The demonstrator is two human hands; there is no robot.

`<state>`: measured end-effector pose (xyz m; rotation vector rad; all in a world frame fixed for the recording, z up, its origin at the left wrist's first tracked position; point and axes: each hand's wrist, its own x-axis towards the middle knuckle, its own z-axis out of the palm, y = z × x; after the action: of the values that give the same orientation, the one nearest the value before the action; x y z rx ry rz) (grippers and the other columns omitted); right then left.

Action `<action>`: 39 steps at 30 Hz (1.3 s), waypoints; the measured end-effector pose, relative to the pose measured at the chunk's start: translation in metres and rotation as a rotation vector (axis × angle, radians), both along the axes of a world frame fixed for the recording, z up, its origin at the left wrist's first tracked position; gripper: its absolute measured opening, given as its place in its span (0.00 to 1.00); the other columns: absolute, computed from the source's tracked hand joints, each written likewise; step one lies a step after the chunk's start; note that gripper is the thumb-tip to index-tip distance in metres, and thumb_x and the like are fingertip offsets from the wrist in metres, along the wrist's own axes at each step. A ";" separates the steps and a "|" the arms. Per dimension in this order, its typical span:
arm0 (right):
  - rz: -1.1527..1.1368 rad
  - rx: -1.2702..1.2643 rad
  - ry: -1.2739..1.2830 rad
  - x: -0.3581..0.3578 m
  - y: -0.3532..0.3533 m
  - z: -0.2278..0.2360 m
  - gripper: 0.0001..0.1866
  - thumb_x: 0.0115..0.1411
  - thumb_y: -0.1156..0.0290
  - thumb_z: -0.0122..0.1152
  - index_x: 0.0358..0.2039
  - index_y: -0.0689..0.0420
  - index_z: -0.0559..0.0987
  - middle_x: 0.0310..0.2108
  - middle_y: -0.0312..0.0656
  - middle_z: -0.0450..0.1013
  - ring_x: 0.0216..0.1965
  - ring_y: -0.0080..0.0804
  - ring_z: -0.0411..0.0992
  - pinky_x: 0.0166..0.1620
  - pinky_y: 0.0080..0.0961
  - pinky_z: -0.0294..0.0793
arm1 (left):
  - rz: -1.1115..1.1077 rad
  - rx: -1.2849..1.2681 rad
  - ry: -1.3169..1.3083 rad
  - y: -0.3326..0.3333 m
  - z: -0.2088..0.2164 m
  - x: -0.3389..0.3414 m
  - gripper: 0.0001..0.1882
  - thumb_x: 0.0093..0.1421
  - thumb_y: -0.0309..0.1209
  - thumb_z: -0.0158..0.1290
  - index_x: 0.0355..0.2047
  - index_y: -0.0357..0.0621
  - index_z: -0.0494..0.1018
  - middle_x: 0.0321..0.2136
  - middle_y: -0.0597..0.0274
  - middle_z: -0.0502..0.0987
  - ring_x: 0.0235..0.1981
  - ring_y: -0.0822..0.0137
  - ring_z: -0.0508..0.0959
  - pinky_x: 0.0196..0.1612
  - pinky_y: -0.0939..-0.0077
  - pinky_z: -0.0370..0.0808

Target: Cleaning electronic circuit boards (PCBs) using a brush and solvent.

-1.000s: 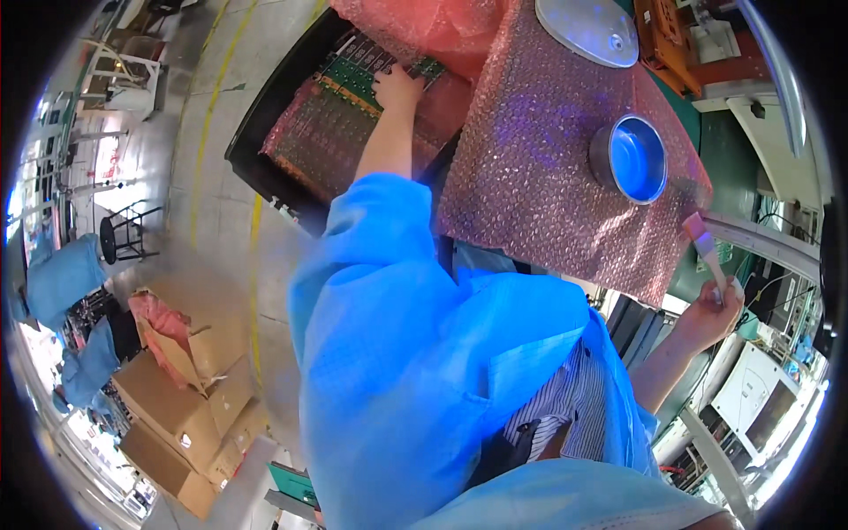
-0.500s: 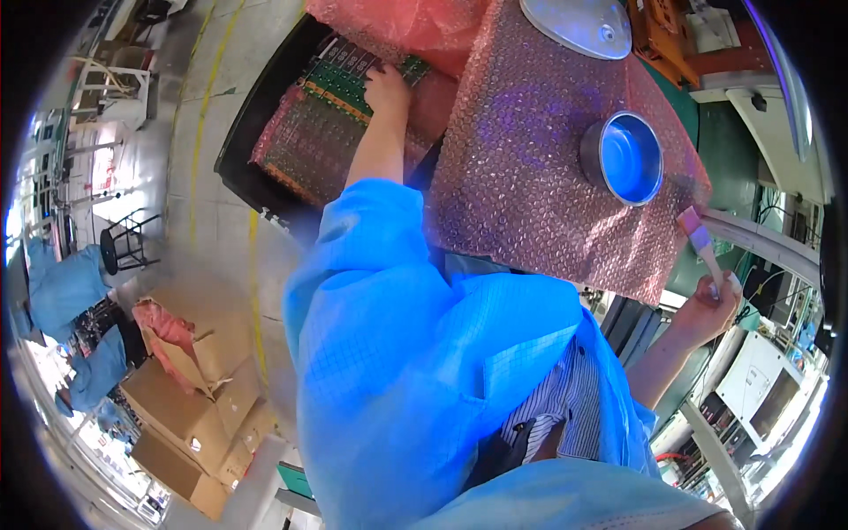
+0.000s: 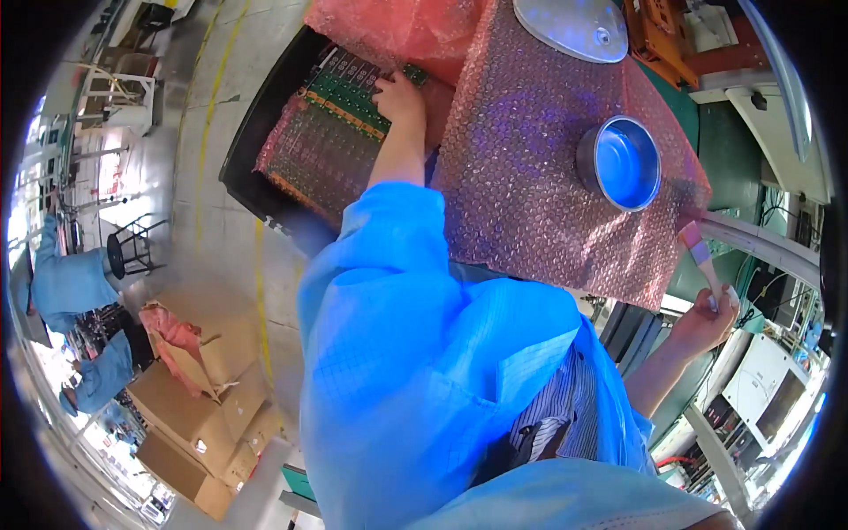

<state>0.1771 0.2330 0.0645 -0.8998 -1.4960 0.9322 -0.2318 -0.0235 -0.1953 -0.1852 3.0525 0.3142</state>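
My left hand (image 3: 402,99) reaches into a black bin (image 3: 240,168) and rests at the right end of a row of green circuit boards (image 3: 340,104). Its fingers are apart and touch the boards; no board is lifted. Out to the right, my right hand (image 3: 704,325) is closed round the pale handle of a flat paint brush (image 3: 698,246), whose pinkish bristles point up and away from me. The brush is in the air just beyond the edge of the pink bubble wrap (image 3: 530,177). A round metal bowl (image 3: 655,168) with bluish-looking contents stands on that wrap.
A silver oval lid (image 3: 574,31) lies at the wrap's far edge, beside an orange rack (image 3: 658,44). More pink wrap (image 3: 397,31) bunches over the bin. At left are open cardboard boxes (image 3: 181,406), a black stool (image 3: 132,247) and a person in blue (image 3: 71,287).
My left hand has shifted a little to the right along the circuit boards. The brush in my right hand has dropped slightly toward me. The whole view has shifted slightly.
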 end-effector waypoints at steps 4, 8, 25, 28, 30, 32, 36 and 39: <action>-0.011 -0.013 -0.034 -0.009 0.002 -0.001 0.08 0.50 0.75 0.49 0.30 0.64 0.72 0.29 0.41 0.69 0.24 0.22 0.64 0.30 0.18 0.68 | -0.070 -0.087 0.003 -0.006 0.004 -0.001 0.14 0.52 0.34 0.44 0.39 0.44 0.67 0.38 0.48 0.66 0.37 0.47 0.70 0.33 0.60 0.73; -0.049 -0.048 0.024 -0.015 -0.003 0.000 0.08 0.51 0.75 0.49 0.31 0.64 0.72 0.29 0.41 0.69 0.24 0.22 0.64 0.30 0.18 0.68 | -0.271 -0.197 0.075 -0.021 -0.001 -0.019 0.13 0.51 0.34 0.45 0.36 0.43 0.69 0.37 0.51 0.71 0.40 0.55 0.71 0.37 0.61 0.71; -0.011 0.019 0.036 -0.005 0.002 0.005 0.07 0.52 0.77 0.45 0.29 0.65 0.71 0.29 0.43 0.69 0.23 0.23 0.61 0.31 0.21 0.65 | -0.555 -0.182 -0.194 -0.101 0.059 0.023 0.27 0.35 0.40 0.58 0.36 0.42 0.66 0.39 0.50 0.69 0.44 0.57 0.68 0.43 0.62 0.68; 0.153 0.054 -0.016 0.017 0.029 -0.013 0.11 0.44 0.88 0.54 0.30 0.65 0.69 0.37 0.48 0.66 0.37 0.36 0.68 0.33 0.25 0.75 | -0.816 -0.153 -0.177 -0.149 0.042 0.051 0.26 0.35 0.37 0.57 0.36 0.42 0.64 0.38 0.53 0.68 0.43 0.56 0.68 0.42 0.61 0.68; 0.134 0.024 0.040 -0.007 0.009 -0.008 0.06 0.48 0.83 0.49 0.29 0.65 0.70 0.32 0.46 0.68 0.29 0.30 0.65 0.32 0.23 0.70 | -0.923 -0.135 -0.175 -0.176 0.011 0.065 0.26 0.34 0.32 0.57 0.37 0.43 0.64 0.38 0.53 0.66 0.43 0.51 0.67 0.41 0.57 0.66; 0.131 -0.052 0.146 -0.025 -0.010 0.001 0.07 0.50 0.78 0.45 0.28 0.66 0.72 0.27 0.44 0.69 0.21 0.24 0.60 0.30 0.22 0.64 | -0.874 -0.100 -0.104 -0.175 0.025 0.082 0.27 0.33 0.30 0.57 0.38 0.44 0.64 0.39 0.53 0.66 0.44 0.52 0.66 0.42 0.58 0.66; 0.079 0.079 0.046 -0.024 -0.007 0.000 0.07 0.50 0.78 0.45 0.28 0.66 0.72 0.27 0.44 0.69 0.20 0.24 0.60 0.29 0.22 0.64 | -0.559 0.175 0.075 -0.175 0.032 0.103 0.24 0.40 0.31 0.54 0.41 0.46 0.64 0.36 0.52 0.67 0.41 0.53 0.68 0.42 0.59 0.67; 0.106 0.052 0.078 -0.022 -0.012 0.002 0.07 0.50 0.79 0.45 0.28 0.67 0.72 0.27 0.44 0.69 0.20 0.24 0.60 0.30 0.23 0.65 | -0.489 0.144 -0.041 -0.185 0.024 0.112 0.21 0.40 0.30 0.54 0.38 0.45 0.66 0.33 0.53 0.68 0.39 0.55 0.69 0.40 0.61 0.69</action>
<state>0.1555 0.2206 0.0662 -0.7445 -1.5060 0.9902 -0.1197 -0.2081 -0.1710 0.5443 2.8882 0.4777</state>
